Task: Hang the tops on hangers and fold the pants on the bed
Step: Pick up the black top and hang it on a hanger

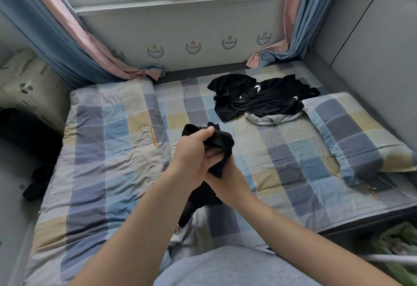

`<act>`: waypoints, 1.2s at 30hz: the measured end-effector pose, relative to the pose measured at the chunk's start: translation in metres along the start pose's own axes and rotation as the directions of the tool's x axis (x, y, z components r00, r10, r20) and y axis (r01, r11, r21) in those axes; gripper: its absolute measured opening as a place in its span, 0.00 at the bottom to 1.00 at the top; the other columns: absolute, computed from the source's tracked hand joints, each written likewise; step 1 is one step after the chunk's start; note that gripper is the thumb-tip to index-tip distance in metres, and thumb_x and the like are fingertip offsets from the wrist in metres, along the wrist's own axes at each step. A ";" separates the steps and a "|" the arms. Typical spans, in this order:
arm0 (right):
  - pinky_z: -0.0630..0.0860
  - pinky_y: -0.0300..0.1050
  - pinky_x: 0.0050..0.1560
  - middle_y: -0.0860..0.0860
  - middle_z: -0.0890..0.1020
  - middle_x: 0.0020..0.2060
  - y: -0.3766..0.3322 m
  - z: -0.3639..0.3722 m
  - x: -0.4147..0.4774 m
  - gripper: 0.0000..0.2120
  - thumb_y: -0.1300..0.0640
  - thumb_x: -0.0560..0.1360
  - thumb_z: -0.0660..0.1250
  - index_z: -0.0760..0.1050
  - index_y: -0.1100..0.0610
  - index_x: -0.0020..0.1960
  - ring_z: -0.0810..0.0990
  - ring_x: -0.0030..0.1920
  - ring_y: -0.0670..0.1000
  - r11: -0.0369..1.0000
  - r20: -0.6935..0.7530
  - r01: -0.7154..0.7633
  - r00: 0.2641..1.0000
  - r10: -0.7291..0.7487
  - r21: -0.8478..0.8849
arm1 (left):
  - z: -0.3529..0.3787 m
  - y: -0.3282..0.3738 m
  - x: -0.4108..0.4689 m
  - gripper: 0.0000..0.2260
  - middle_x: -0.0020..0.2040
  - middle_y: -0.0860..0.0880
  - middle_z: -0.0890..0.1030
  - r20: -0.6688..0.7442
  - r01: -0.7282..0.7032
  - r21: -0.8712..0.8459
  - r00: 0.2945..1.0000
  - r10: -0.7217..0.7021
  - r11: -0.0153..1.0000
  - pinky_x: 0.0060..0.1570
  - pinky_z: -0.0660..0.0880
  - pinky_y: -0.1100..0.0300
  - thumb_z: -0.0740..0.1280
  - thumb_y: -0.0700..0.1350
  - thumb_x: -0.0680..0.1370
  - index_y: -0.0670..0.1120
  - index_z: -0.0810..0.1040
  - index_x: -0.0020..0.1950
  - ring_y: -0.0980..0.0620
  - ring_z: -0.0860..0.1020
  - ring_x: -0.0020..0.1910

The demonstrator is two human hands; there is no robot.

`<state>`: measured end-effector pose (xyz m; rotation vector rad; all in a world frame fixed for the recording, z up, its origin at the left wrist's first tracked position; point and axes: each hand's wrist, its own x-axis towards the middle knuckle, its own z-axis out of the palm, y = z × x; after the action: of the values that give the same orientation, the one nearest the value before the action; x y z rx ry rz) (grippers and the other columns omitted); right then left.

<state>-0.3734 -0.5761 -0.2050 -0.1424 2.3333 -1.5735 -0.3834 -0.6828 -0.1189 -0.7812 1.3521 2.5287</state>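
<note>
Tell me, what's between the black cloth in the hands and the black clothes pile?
Only bare checked bedsheet lies there, as the head view shows.

The crumpled black fabric garment (220, 143) in the left grip (194, 157) is plain. Beyond the grip, black cotton tops (259, 98) carry small white marks, partly over a pale grey garment (268, 119). Beneath the grip the soft cotton bedspread (112, 150) is checked blue, grey, beige and yellow.
</note>
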 end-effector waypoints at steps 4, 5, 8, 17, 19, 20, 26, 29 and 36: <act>0.76 0.50 0.44 0.49 0.81 0.42 0.006 -0.007 0.011 0.05 0.49 0.78 0.60 0.74 0.48 0.50 0.80 0.46 0.54 0.995 -0.168 -0.044 0.985 0.030 -0.085 | -0.002 0.005 -0.004 0.07 0.44 0.38 0.86 0.036 -0.037 0.030 0.999 0.036 0.999 0.38 0.83 0.54 0.65 0.39 0.82 0.36 0.77 0.50 0.41 0.86 0.46; 0.73 0.49 0.40 0.49 0.80 0.38 0.009 -0.012 0.012 0.06 0.53 0.79 0.59 0.73 0.48 0.45 0.78 0.43 0.55 0.995 -0.176 -0.038 0.984 0.020 -0.095 | -0.004 0.006 -0.004 0.07 0.43 0.38 0.86 0.036 -0.037 0.021 0.999 0.036 0.999 0.38 0.83 0.54 0.64 0.39 0.82 0.36 0.77 0.50 0.41 0.86 0.46; 0.67 0.46 0.34 0.49 0.77 0.34 0.017 -0.022 0.014 0.12 0.59 0.80 0.57 0.71 0.51 0.40 0.74 0.37 0.52 0.998 -0.185 -0.043 0.982 0.033 -0.053 | -0.010 0.010 -0.003 0.08 0.45 0.37 0.86 0.007 -0.028 -0.008 1.000 0.029 1.000 0.39 0.83 0.54 0.65 0.41 0.82 0.35 0.78 0.52 0.41 0.86 0.47; 0.66 0.41 0.28 0.47 0.76 0.30 0.029 -0.061 0.008 0.07 0.57 0.80 0.61 0.71 0.50 0.43 0.73 0.30 0.46 0.971 -0.265 0.044 0.958 -0.107 -0.234 | -0.029 0.016 0.007 0.09 0.44 0.35 0.85 -0.090 0.013 -0.044 0.996 -0.017 0.999 0.37 0.83 0.51 0.63 0.41 0.83 0.34 0.76 0.54 0.37 0.86 0.45; 0.67 0.44 0.28 0.46 0.76 0.29 0.031 -0.066 0.004 0.06 0.50 0.79 0.65 0.70 0.49 0.45 0.74 0.29 0.46 0.918 -0.213 0.125 0.953 -0.217 -0.376 | -0.029 0.018 0.009 0.08 0.43 0.35 0.85 -0.113 -0.001 -0.074 0.994 -0.007 0.997 0.36 0.83 0.51 0.63 0.41 0.84 0.35 0.75 0.53 0.37 0.86 0.43; 0.67 0.44 0.28 0.45 0.75 0.29 0.033 -0.069 0.003 0.07 0.49 0.78 0.66 0.69 0.49 0.46 0.75 0.29 0.47 0.889 -0.189 0.158 0.947 -0.259 -0.430 | -0.029 0.019 0.009 0.07 0.42 0.35 0.85 -0.120 -0.008 -0.088 0.993 -0.002 0.996 0.36 0.83 0.51 0.63 0.41 0.84 0.36 0.75 0.53 0.37 0.86 0.43; 0.72 0.49 0.34 0.46 0.74 0.34 0.059 -0.081 0.010 0.06 0.54 0.74 0.64 0.68 0.51 0.41 0.76 0.37 0.57 0.764 -0.198 -0.057 0.976 -0.094 -0.643 | -0.029 0.020 0.009 0.07 0.39 0.38 0.85 -0.120 -0.065 -0.161 0.992 0.045 0.985 0.35 0.83 0.52 0.62 0.40 0.84 0.36 0.75 0.52 0.40 0.86 0.41; 0.75 0.53 0.39 0.51 0.77 0.38 0.076 -0.095 0.006 0.06 0.57 0.76 0.60 0.72 0.54 0.41 0.76 0.41 0.61 0.765 -0.291 -0.257 0.952 0.095 -0.591 | -0.035 0.026 0.012 0.07 0.39 0.39 0.85 -0.137 -0.104 -0.174 0.987 0.081 0.979 0.36 0.83 0.53 0.63 0.40 0.84 0.37 0.75 0.51 0.40 0.86 0.41; 0.69 0.47 0.39 0.46 0.78 0.33 0.051 -0.103 0.011 0.11 0.58 0.79 0.63 0.77 0.53 0.39 0.75 0.39 0.50 0.959 -0.149 -0.204 0.973 0.176 -0.198 | -0.047 0.012 0.025 0.16 0.63 0.49 0.81 0.017 -0.043 0.329 0.999 0.040 0.943 0.58 0.79 0.44 0.65 0.49 0.83 0.51 0.73 0.72 0.43 0.81 0.61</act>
<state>-0.4119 -0.4677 -0.2194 0.1381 2.5262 -1.2756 -0.3917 -0.7296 -0.1445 -0.6761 1.7427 2.2409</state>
